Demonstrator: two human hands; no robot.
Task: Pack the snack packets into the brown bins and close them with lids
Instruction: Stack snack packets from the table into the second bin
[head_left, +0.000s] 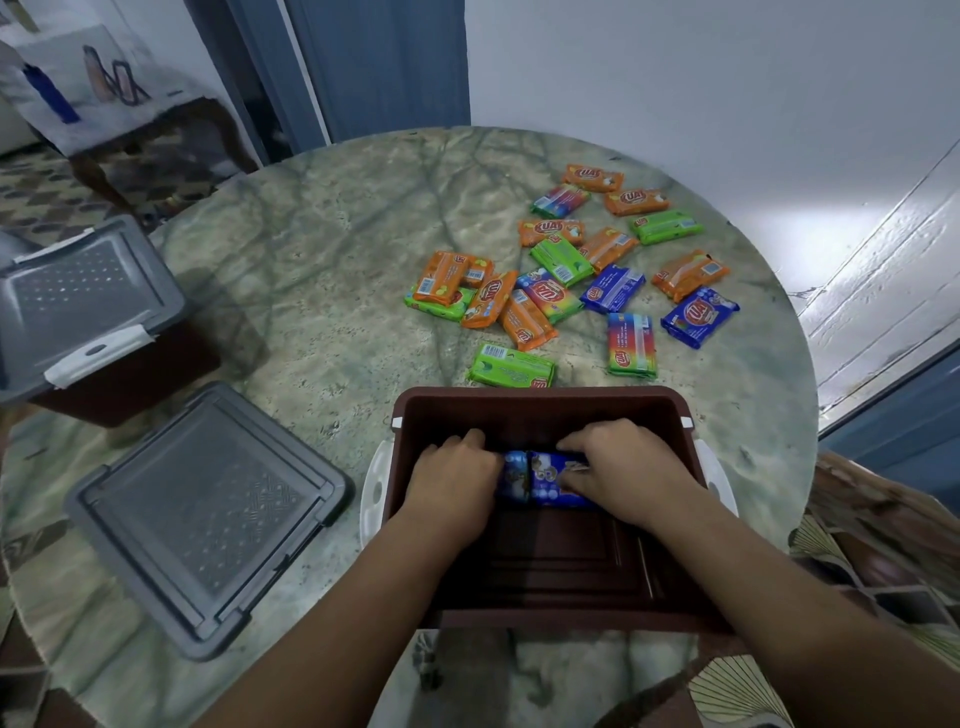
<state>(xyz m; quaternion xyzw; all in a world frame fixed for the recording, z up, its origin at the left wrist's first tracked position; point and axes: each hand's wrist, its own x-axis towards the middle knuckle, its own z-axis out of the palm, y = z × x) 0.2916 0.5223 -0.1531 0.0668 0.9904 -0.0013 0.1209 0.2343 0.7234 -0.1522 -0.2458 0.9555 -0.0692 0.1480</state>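
Observation:
An open brown bin (540, 402) stands at the near edge of the round marble table. Both my hands reach into it. My left hand (452, 475) presses on a blue snack packet (514, 480), most of which it hides. Another blue packet (553, 480) lies beside it under my right hand (621, 467), whose fingers curl over its far edge. Several orange, green, blue and rainbow snack packets (571, 280) lie scattered on the table beyond the bin. A loose grey lid (208, 514) rests flat to the left of the bin.
A second brown bin with its grey lid (83, 301) on top sits at the table's left edge. White latch handles (374, 483) stick out from the open bin's sides. A patterned cushion (872, 561) lies at the right. White wall behind the table.

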